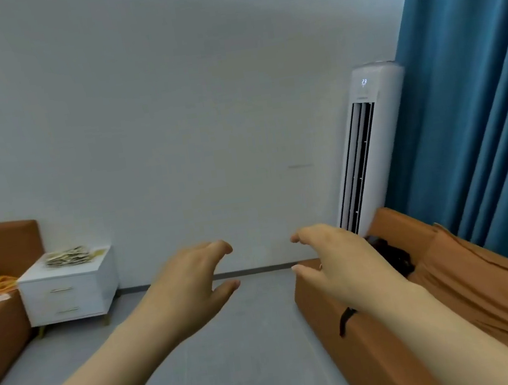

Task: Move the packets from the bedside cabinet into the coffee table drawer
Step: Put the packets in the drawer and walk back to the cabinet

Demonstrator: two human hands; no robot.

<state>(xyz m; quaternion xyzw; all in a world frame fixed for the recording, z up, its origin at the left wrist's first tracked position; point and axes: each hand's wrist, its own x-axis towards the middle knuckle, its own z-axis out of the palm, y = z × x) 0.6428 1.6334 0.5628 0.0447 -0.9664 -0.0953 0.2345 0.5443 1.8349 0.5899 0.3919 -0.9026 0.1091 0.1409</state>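
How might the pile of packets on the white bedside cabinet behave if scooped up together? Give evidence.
Probably light and floppy: the packets look thin and flat. Likely to slide apart, since they lie in a loose, uneven heap on the bedside cabinet. Detail is blurred, so slipperiness is uncertain.

Open floor (239, 339) leads to the cabinet (68, 291), sofas (453, 295) flanking both sides.

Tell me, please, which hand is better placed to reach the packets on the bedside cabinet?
Probably the left hand: the packets lie on the bedside cabinet at the far left; the right hand is farther away.
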